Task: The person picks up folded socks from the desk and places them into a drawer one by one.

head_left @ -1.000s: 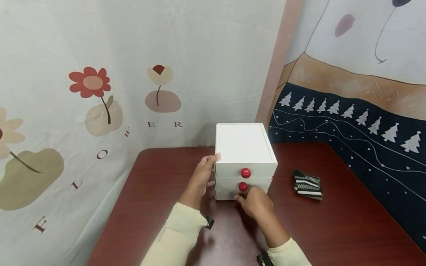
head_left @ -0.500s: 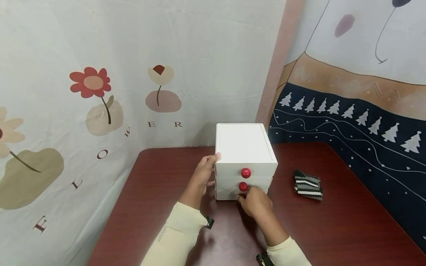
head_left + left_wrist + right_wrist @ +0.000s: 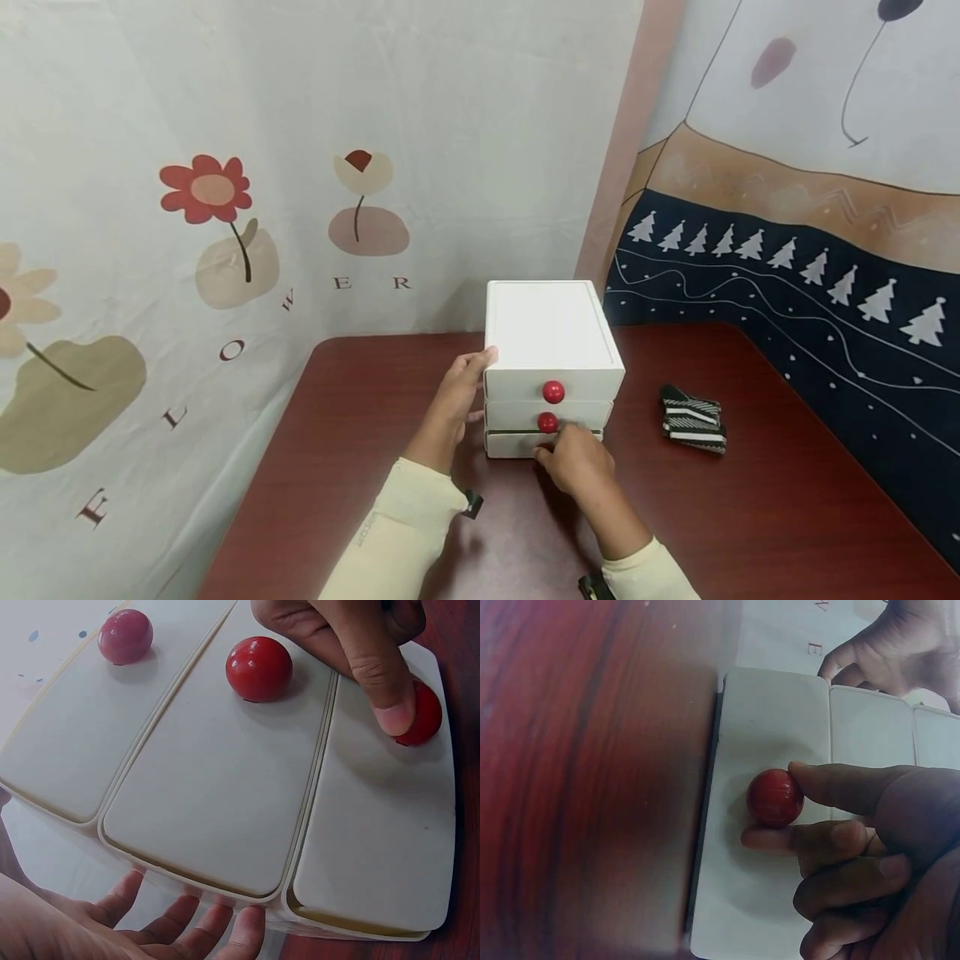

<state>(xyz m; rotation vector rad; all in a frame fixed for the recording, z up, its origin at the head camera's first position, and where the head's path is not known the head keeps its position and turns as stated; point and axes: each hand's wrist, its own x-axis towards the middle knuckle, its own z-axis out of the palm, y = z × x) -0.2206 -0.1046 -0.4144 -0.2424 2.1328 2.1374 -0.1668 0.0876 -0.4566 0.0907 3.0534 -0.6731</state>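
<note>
A white three-drawer box (image 3: pixel 553 325) with round red knobs stands on the table. Thumb and index finger of my right hand (image 3: pixel 577 458) pinch the bottom drawer's red knob (image 3: pixel 775 798), which the hand hides in the head view. That bottom drawer (image 3: pixel 513 445) sticks out slightly, with a thin dark gap along its top. Against the box's left side rests my left hand (image 3: pixel 456 396), its thumb at the top edge and its fingers (image 3: pixel 180 919) stretched along the side wall. The top knob (image 3: pixel 553 392) and middle knob (image 3: pixel 547 422) are untouched, their drawers pushed in.
A folded black-and-white striped cloth item (image 3: pixel 693 419) lies on the dark red table (image 3: pixel 360 400) to the right of the box. Behind the table hang printed cloths, a pale one with flowers (image 3: pixel 450 167) and a navy one with trees (image 3: pixel 750 275).
The bottom drawer has come out a little toward me, opening a thin gap above its front, with my right hand on its knob. My left hand stays at the box's side.
</note>
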